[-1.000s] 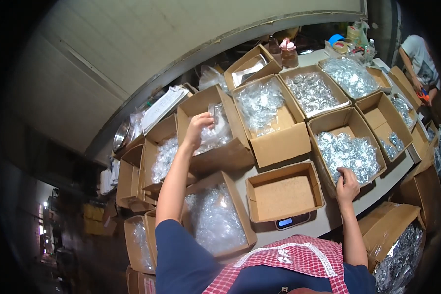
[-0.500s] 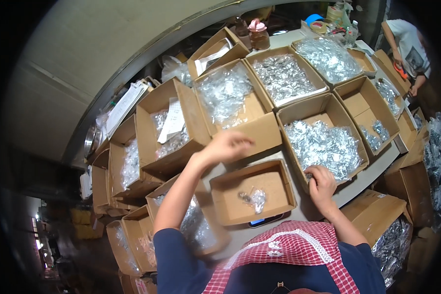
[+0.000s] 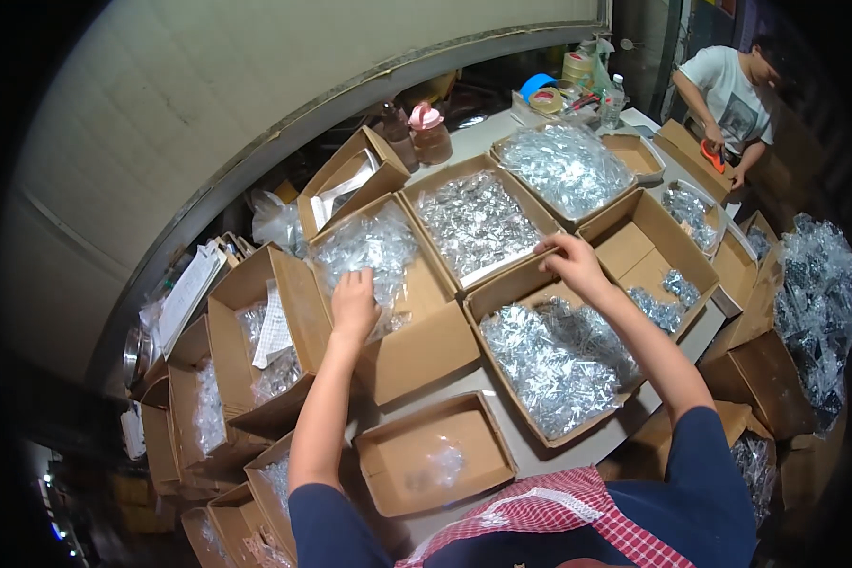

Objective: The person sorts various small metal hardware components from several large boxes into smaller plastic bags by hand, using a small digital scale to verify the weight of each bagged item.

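Observation:
My left hand [image 3: 355,305] is at the near edge of a pile of clear plastic bags [image 3: 369,248] in a cardboard box, its fingers bent together. What they hold, if anything, is hidden. My right hand [image 3: 575,267] hovers over the far rim of a box of bagged metal parts [image 3: 549,374]. Its fingers are curved and apart, with nothing visible between them, near a box of small silver pieces [image 3: 473,222]. Closer to me, a shallow cardboard box [image 3: 374,473] holds a small clear bag [image 3: 445,462] and a blurred dark item.
More open boxes stand left, including one with a paper sheet [image 3: 273,327]. A pink-lidded jar [image 3: 431,133], tape rolls [image 3: 545,100] and a plastic bottle [image 3: 612,102] are at the back. At far right, a co-worker [image 3: 729,104] holds an orange-handled tool [image 3: 713,156].
My left hand has moved from above the box flap to the bags. My right hand has left the near rim of the metal-parts box and reached to its far side. The view has shifted.

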Demonstrator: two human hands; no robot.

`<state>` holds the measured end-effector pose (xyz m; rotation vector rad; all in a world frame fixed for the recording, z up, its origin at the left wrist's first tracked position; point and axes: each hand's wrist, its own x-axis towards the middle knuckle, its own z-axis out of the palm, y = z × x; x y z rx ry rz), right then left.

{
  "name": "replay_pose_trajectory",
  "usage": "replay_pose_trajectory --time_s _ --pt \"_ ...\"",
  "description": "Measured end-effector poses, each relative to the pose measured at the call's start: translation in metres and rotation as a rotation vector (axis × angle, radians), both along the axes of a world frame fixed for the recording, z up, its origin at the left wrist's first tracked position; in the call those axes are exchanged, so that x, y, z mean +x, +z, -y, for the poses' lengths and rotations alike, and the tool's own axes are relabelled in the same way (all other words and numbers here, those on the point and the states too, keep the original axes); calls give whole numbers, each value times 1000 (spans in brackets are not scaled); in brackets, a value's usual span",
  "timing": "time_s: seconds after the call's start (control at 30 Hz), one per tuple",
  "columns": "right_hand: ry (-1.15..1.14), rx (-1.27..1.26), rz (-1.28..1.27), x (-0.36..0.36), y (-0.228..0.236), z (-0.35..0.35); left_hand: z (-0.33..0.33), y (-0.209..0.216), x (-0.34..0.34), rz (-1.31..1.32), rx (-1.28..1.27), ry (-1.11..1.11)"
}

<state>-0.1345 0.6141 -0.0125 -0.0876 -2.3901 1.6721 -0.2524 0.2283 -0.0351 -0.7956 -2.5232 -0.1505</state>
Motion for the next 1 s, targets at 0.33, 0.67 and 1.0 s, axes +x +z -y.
replay_pose_trajectory --time_s 0.33,0.67,1.0 --pt "201 1123 331 -187 -93 15 0 78 30 585 1412 -182" --pt "-32 1068 262 -202 -115 15 -7 95 65 1312 2072 -376" --pt "-84 1038 120 -195 -109 19 -37 58 76 1795 2499 -476"
